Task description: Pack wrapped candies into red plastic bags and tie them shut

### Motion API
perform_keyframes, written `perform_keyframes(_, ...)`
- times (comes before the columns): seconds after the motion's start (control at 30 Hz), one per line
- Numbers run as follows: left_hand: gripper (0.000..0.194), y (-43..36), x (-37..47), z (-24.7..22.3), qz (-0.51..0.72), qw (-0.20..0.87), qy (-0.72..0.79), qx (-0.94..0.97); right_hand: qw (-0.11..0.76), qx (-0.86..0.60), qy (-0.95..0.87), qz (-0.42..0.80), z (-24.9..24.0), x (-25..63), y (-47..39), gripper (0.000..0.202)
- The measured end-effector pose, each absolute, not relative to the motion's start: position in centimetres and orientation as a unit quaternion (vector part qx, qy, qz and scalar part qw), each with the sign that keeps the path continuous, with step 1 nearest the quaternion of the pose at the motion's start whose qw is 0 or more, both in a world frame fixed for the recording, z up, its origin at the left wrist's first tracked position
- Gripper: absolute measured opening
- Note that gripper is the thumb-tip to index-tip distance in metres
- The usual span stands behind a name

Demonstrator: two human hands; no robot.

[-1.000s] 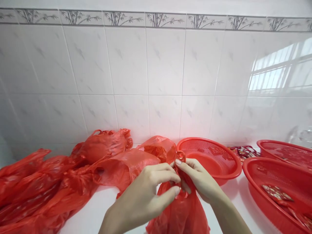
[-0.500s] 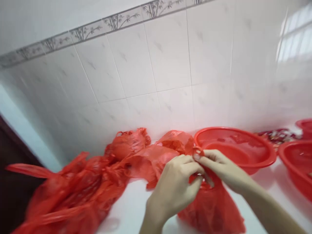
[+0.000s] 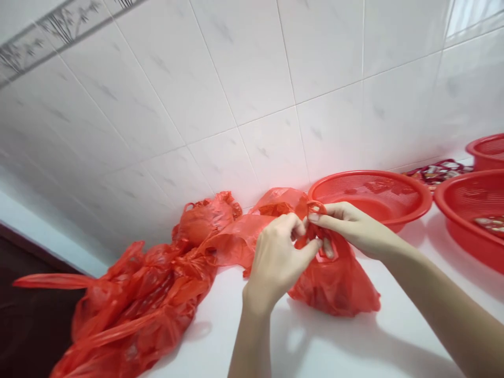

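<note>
A red plastic bag (image 3: 334, 283) rests on the white tabletop, its handles gathered and twisted at the top. My right hand (image 3: 346, 223) pinches a loop of the bag's handle between thumb and fingers. From the other side, my left hand (image 3: 281, 252) has its thumb and fingers closed on the same gathered plastic, its fingertips partly hidden by the bag. What the bag holds cannot be made out through the film.
To the left lie several filled or crumpled red bags (image 3: 145, 310), with more red plastic (image 3: 236, 241) against the tiled wall (image 3: 252, 68). A red basket (image 3: 417, 202) stands behind my right hand; another basket (image 3: 452, 210) at right holds small items. Patterned cloth (image 3: 437, 170) lies between.
The camera view has tipped downward, showing more of the table and the bag's whole base. Both hands stay on the bag's top, with the handle loop now standing up more plainly.
</note>
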State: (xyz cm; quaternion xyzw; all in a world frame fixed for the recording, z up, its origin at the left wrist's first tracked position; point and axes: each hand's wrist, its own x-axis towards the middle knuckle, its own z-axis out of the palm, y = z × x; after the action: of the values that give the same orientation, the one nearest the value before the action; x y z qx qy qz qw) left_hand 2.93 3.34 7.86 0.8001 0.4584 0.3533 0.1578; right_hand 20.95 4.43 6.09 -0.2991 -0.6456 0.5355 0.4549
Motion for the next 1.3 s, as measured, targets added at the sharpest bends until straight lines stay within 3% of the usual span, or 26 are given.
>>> perform_keyframes(0.1, 0.028, 3.9, 2.8, 7.9, 0.368, 0.228, 0.449, 0.782, 0.459, -0.315, -0.649, 0.519, 6.4, 21.3, 4.2, 0.037)
perform_keyframes(0.27, 0.049, 5.5, 2.8, 7.2, 0.337, 0.436, 0.341, 0.761, 0.436, -0.321, -0.691, 0.479, 7.1, 21.6, 3.7, 0.041)
perform_keyframes(0.37, 0.045, 6.2, 3.0, 6.6, 0.323, 0.504, 0.31, 0.739, 0.444, -0.342, -0.715, 0.417, 7.3, 21.7, 3.5, 0.042)
perform_keyframes(0.63, 0.032, 6.9, 3.0, 6.7, 0.306, 0.527, 0.298, 0.734, 0.466, -0.36, -0.751, 0.298, 7.4, 22.1, 3.3, 0.03)
perform_keyframes(0.93, 0.035, 7.5, 3.2, 6.6, 0.365, 0.556, 0.28, 0.692, 0.456, -0.351, -0.777, 0.253, 7.8, 22.8, 3.2, 0.012)
perform_keyframes(1.03, 0.024, 7.6, 3.5, 6.4, 0.39, 0.561, 0.279, 0.675, 0.433, -0.368, -0.797, 0.205, 7.7, 23.1, 3.1, 0.012)
perform_keyframes(1.3, 0.019, 8.5, 4.0, 5.6, 0.473, 0.592, 0.306, 0.577, 0.442, -0.351, -0.813, 0.144, 7.6, 23.5, 3.1, 0.015)
